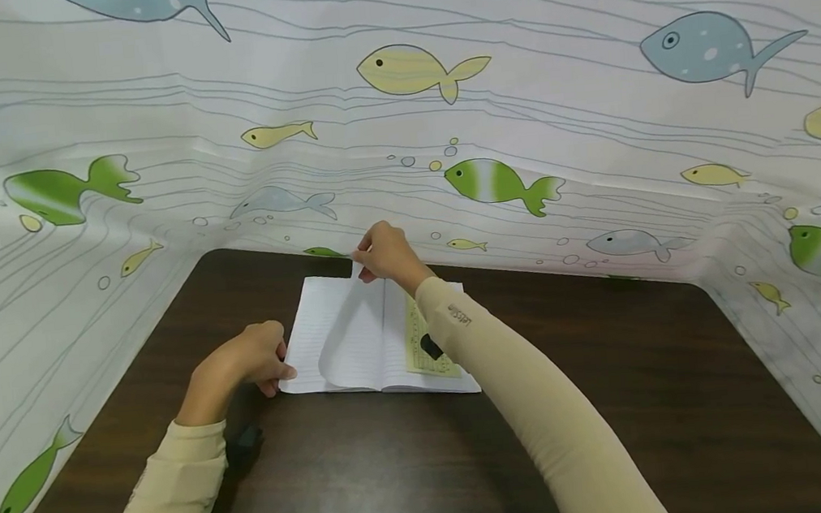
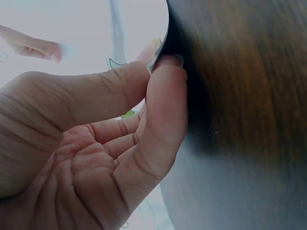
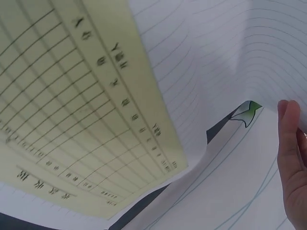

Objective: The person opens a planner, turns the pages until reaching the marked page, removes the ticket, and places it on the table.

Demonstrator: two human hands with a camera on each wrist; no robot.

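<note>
An open notebook (image 1: 308, 339) with ruled white pages lies on the dark table. My right hand (image 1: 390, 252) pinches the far edge of one page (image 1: 359, 334), which is lifted and curves over the left side. On the right-hand page rests a pale yellow printed form (image 3: 96, 105) with a grid and characters, partly hidden by my right forearm in the head view. At the near left corner, my left hand (image 1: 254, 358) grips the notebook. In the left wrist view its thumb and forefinger (image 2: 165, 96) pinch the white paper corner.
The dark wood-grain table (image 1: 371, 472) has rounded far corners. White sheeting (image 1: 516, 125) printed with fish and wavy lines stands round its back and sides, close behind my right hand. Small black devices sit at both wrists.
</note>
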